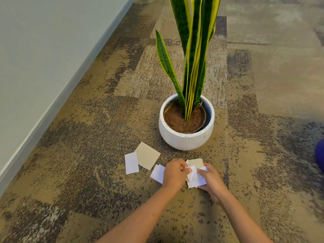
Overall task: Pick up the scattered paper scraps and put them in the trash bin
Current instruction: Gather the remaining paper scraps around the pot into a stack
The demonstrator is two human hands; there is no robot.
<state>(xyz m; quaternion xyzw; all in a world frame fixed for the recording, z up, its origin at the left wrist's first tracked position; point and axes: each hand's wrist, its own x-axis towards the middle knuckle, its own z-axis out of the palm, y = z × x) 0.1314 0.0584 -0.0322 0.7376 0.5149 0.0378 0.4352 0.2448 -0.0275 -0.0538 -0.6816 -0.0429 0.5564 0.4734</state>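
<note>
Mottled brown carpet (pixel 87 155) met a pale wall (pixel 35 50); left hand (pixel 174 173) and right hand (pixel 211 183), fingers curled, pinched crumpled white scraps (pixel 192 176) together near the carpet's near edge.

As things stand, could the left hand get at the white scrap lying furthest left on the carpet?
Probably yes. The white scrap lies flat on open carpet with nothing between; but the left hand is gripping crumpled paper.

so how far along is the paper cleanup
Early. Nothing shows as binned, and no trash bin is in view. In hand: the left hand and right hand are gathering a crumpled white scrap with flat pieces. Left on the carpet: a beige square, a white slip and a white piece by the left hand.
</note>
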